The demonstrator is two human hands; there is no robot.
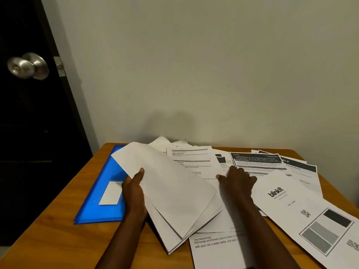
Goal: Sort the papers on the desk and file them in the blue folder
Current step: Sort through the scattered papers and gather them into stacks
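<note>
My left hand (134, 188) grips a stack of white sheets (169, 189) by its left edge, thumb on top, blank backs facing up and the stack tilted off the desk. A blue folder (101, 193) with a white label lies flat at the desk's left, partly under that stack. My right hand (237, 181) rests palm down, fingers spread, on loose printed papers (194, 162) spread over the desk's middle. A sheet printed "blinkit" (279, 197) lies just right of that hand.
The wooden desk (44, 235) stands against a pale wall. More printed sheets (326, 232) cover its right side up to the edge. A dark door with a metal knob (28, 66) is at the left.
</note>
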